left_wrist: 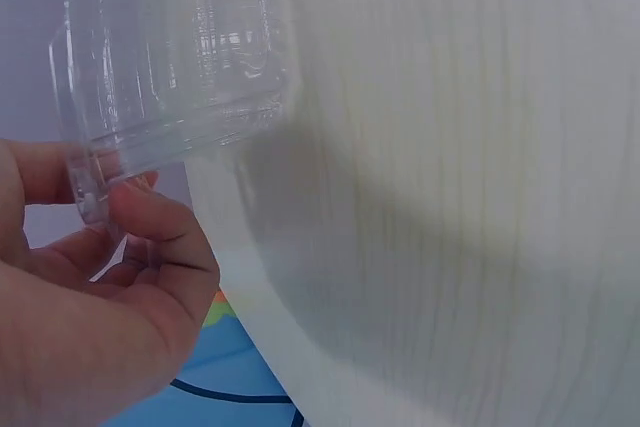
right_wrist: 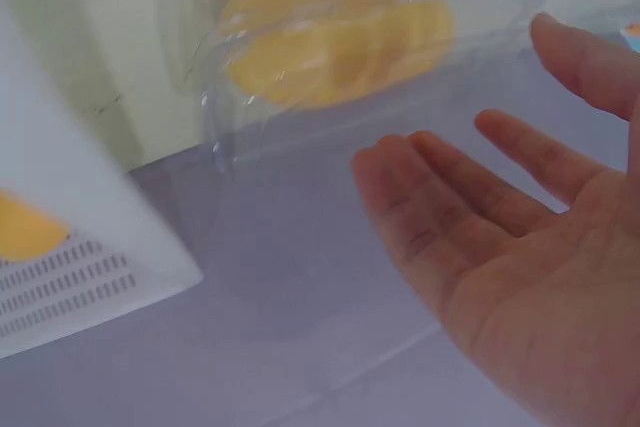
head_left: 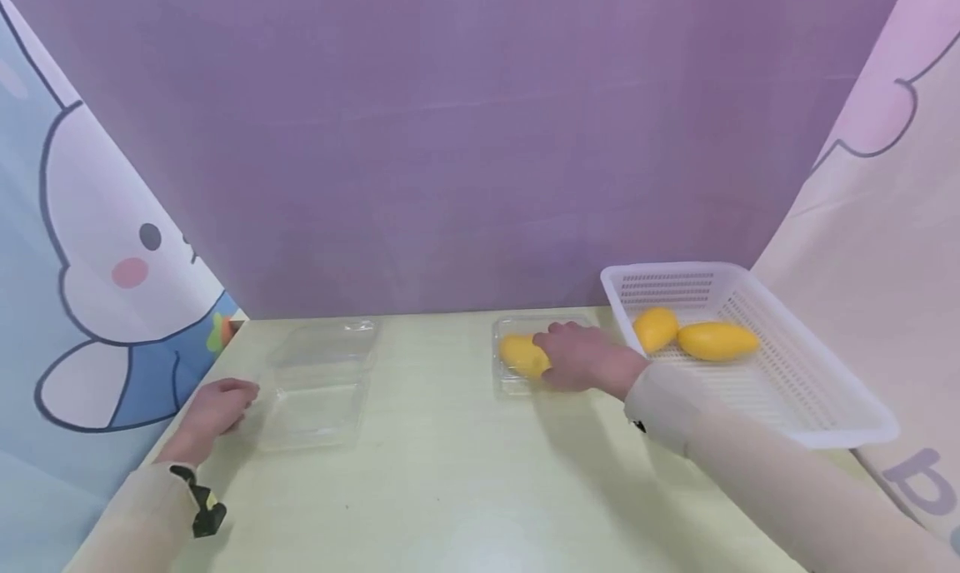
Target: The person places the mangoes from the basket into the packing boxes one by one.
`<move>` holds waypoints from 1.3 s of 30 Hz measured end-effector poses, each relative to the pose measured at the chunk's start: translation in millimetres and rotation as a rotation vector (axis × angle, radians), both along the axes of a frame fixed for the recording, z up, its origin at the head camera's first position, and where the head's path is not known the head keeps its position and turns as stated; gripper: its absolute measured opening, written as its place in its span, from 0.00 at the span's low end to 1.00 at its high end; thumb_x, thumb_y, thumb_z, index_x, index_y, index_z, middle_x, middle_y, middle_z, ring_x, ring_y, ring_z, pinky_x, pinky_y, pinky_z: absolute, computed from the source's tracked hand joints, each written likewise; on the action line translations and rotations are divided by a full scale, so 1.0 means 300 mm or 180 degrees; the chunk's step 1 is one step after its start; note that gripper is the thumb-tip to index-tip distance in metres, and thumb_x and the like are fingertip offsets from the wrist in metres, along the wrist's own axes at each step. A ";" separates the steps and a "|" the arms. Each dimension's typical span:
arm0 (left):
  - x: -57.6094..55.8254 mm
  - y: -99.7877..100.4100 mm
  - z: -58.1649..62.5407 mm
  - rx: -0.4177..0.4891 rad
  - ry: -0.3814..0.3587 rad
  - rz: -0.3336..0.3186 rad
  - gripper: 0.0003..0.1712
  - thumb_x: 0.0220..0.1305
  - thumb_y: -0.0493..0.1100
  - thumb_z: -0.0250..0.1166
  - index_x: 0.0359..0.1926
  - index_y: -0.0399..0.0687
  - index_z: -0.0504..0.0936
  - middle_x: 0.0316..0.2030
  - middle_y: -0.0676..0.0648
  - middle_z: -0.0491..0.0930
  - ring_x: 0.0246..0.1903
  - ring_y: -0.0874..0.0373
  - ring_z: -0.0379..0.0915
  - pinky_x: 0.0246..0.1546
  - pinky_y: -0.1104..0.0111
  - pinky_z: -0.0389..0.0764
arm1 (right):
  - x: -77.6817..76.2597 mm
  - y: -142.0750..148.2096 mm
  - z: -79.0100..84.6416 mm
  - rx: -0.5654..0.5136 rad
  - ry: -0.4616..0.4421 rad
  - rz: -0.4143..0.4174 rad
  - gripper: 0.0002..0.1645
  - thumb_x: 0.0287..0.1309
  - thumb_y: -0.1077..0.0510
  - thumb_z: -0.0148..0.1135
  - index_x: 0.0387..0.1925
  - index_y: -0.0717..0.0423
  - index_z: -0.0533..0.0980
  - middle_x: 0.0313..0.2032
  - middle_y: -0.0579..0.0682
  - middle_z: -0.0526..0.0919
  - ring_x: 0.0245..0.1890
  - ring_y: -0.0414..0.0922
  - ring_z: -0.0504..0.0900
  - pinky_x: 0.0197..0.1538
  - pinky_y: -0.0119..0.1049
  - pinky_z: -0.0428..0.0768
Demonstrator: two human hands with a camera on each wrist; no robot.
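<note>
My left hand [head_left: 217,411] pinches the edge of a clear plastic clamshell box [left_wrist: 180,57] between thumb and fingers in the left wrist view. This box lies unfolded at the table's left in the head view, with nothing inside. A second clear box [head_left: 507,383] stands near the back of the table and contains a yellow mango [head_left: 521,355]. My right hand [right_wrist: 530,247] is over the right side of that box, fingers fairly straight and spread. Clear plastic crosses in front of the mango in the right wrist view; the fingertips are beside the box, holding nothing.
A white plastic basket [head_left: 847,406] stands at the right, close to my right forearm. Two yellow mangoes [head_left: 718,341] lie in it. Behind the pale wooden table [head_left: 435,481] hangs a purple cloth [head_left: 465,140]; printed cloths flank both sides.
</note>
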State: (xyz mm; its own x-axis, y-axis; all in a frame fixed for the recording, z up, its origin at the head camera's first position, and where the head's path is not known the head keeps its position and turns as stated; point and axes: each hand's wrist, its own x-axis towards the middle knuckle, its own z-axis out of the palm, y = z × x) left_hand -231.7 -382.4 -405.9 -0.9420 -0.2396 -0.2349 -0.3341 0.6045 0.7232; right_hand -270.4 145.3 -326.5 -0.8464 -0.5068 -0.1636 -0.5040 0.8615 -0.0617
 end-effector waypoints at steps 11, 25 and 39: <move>-0.018 0.076 -0.005 0.0166 -0.0039 -0.0233 0.28 0.76 0.45 0.51 0.63 0.23 0.65 0.30 0.46 0.72 0.28 0.54 0.69 0.32 0.65 0.73 | -0.012 0.134 0.053 -0.0485 -0.0086 0.0032 0.32 0.66 0.54 0.64 0.66 0.65 0.71 0.63 0.63 0.76 0.65 0.62 0.72 0.65 0.57 0.71; -0.027 0.212 -0.011 0.0459 -0.0096 -0.0412 0.22 0.74 0.41 0.53 0.58 0.24 0.67 0.26 0.47 0.69 0.26 0.56 0.67 0.29 0.67 0.72 | -0.034 0.263 0.079 -0.0453 0.0314 -0.0056 0.29 0.63 0.57 0.65 0.62 0.66 0.74 0.54 0.63 0.80 0.56 0.60 0.78 0.58 0.58 0.76; 0.004 0.313 -0.013 0.0637 -0.0056 -0.0517 0.17 0.74 0.39 0.51 0.54 0.26 0.68 0.28 0.46 0.70 0.27 0.54 0.67 0.30 0.64 0.74 | -0.104 0.413 0.069 -0.0682 0.0258 -0.0414 0.33 0.63 0.59 0.64 0.66 0.72 0.69 0.62 0.71 0.74 0.65 0.69 0.70 0.66 0.64 0.66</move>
